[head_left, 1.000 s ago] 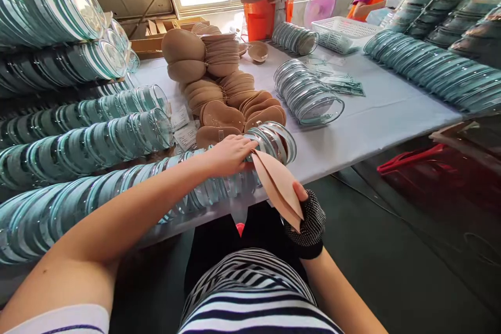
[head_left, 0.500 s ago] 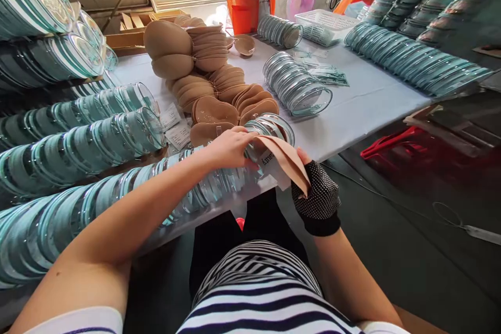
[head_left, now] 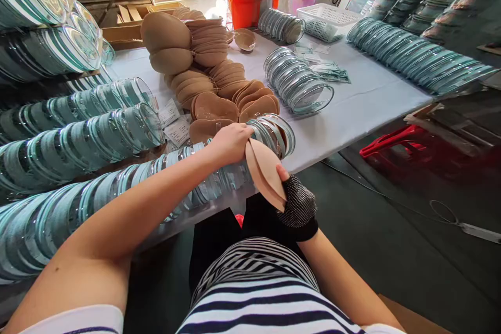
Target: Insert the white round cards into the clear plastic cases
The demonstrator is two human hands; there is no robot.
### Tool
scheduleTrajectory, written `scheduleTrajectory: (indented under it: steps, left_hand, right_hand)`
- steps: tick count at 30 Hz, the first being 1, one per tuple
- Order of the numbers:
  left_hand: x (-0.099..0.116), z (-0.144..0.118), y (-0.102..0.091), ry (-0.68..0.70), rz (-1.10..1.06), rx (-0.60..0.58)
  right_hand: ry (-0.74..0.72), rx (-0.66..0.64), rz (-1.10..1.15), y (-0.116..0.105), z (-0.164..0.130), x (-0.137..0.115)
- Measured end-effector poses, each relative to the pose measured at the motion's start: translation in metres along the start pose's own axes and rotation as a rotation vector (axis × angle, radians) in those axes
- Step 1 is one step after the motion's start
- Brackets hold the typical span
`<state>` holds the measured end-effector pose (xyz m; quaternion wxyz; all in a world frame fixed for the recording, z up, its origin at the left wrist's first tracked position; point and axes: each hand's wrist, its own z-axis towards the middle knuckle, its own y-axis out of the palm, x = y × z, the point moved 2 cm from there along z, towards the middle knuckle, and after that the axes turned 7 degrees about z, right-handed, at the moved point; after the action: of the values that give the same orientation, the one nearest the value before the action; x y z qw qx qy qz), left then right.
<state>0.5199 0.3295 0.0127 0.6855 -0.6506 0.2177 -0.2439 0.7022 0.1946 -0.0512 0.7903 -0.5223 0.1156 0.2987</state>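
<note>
A folded pair of tan bra cups is held over the table's front edge. My right hand, in a black dotted fingerless glove, is closed on their lower right side, thumb on top. My bare left hand has its fingers curled at their upper left tip; the fingertips are partly hidden. Just beyond the cups lies the end of a row of clear round cases, some with tan cups inside. Piles of loose tan bra cups lie behind my left hand.
Long rows of clear cases fill the left side. More cases lie mid-table, and another row at right. A white basket and a person in an orange vest are at the back. A red stool is at right.
My right hand has moved left and slightly down, turning the bra cups so their broad face shows. A clear bag with dark lettering beneath them is no longer visible. The left hand has shifted slightly.
</note>
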Motion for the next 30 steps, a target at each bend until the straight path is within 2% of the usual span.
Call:
scheduleTrajectory:
  steps: [3,7,10,12,13,17,20,22,25,27,30]
  left_hand:
    - [-0.003,-0.001,0.0,-0.021,-0.043,-0.008]
    - [-0.003,0.0,0.003,0.036,-0.159,0.085]
    - [-0.004,0.0,0.004,0.047,-0.216,0.153]
    - [-0.006,-0.001,0.003,0.018,-0.244,0.148]
    - [-0.006,-0.002,0.003,0.005,-0.251,0.128]
    - [-0.007,-0.004,0.002,0.0,-0.23,0.006]
    - [-0.007,-0.003,0.0,0.006,-0.202,-0.066]
    - [-0.008,-0.003,-0.002,-0.011,-0.183,-0.08]
    - [-0.007,-0.003,-0.006,-0.02,-0.172,-0.087]
    - [-0.005,-0.004,-0.008,-0.005,-0.184,-0.086]
    - [-0.004,-0.005,-0.01,0.017,-0.205,-0.068]
  right_hand:
    - [0.058,-0.124,-0.033,-0.004,0.008,-0.008]
    - [0.135,-0.295,-0.171,-0.008,0.054,-0.019]
    - [0.006,-0.387,-0.223,0.003,0.093,-0.021]
    - [-0.06,-0.362,-0.225,0.008,0.102,-0.015]
    - [-0.044,-0.342,-0.219,0.008,0.1,-0.011]
    - [0.188,-0.312,-0.18,0.002,0.07,0.006]
    - [0.215,-0.258,-0.143,0.009,0.058,0.01]
    - [0.221,-0.243,-0.125,0.024,0.062,0.014]
    - [0.277,-0.292,-0.109,0.045,0.068,0.023]
    - [0.318,-0.293,-0.062,0.048,0.067,0.03]
    - [0.334,-0.263,0.209,0.037,0.057,0.037]
